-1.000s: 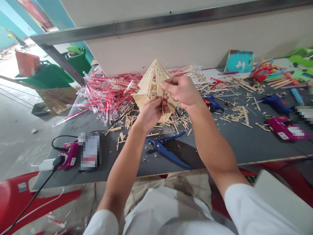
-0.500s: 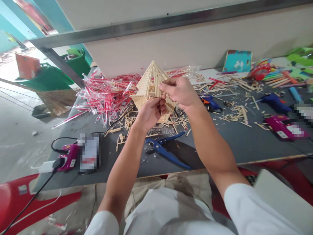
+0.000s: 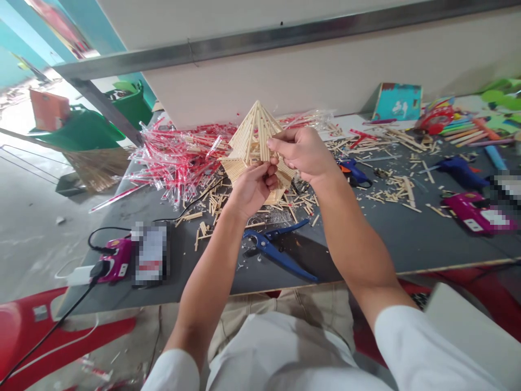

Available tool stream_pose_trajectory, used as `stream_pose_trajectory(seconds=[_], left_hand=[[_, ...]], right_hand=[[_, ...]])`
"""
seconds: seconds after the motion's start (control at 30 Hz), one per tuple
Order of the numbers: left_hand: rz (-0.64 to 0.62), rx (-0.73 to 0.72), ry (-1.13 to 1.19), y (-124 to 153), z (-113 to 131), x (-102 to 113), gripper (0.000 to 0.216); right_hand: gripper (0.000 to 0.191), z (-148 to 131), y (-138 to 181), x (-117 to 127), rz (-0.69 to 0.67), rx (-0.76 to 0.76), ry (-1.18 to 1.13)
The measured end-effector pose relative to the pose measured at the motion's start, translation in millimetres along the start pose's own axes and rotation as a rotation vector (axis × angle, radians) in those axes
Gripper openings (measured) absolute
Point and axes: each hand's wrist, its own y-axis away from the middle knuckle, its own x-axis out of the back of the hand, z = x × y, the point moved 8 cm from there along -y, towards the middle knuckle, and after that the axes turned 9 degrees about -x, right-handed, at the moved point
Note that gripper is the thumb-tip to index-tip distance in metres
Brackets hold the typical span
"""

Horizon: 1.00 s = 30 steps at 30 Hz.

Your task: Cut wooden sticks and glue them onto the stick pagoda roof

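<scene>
A model built from thin wooden sticks, with a pointed pyramid roof over wider, flared lower layers, stands in front of me on the table. My left hand is closed at the lower edge of the roof, its thumb and fingers pressed together; what lies between them is hidden. Against the roof's right slope, my right hand pinches a wooden stick with thumb and forefinger. Both hands cover part of the model's front and right side. Below them lies a blue pipe cutter, its handles spread apart.
Red-and-clear plastic wrappers are heaped at the left. Cut stick pieces litter the grey table. Blue glue guns, a purple power socket, a phone and cords lie around. A wall rises behind.
Both hands stay at the roof in nearly the same pose. The whole view has shifted very slightly; nothing is visibly taken up or let go.
</scene>
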Motion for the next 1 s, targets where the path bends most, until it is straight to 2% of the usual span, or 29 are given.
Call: stream_pose_trajectory(seconds=[0.17,0.67,1.0], left_hand=[[0.012,0.003,-0.01,0.4,0.6,-0.9,0.023],[0.043,0.023,0.019,-1.1,-0.5,0.5,0.029],[0.016,0.032,0.07,-1.1,-3.0,1.6,0.026]], right_hand=[[0.018,-0.7,0.0,-0.1,0.023,-0.005,0.007],[0.012,1.7,0.0,-0.1,0.014,0.001,0.001],[0.013,2.8,-1.2,1.8,0.012,0.032,0.016]])
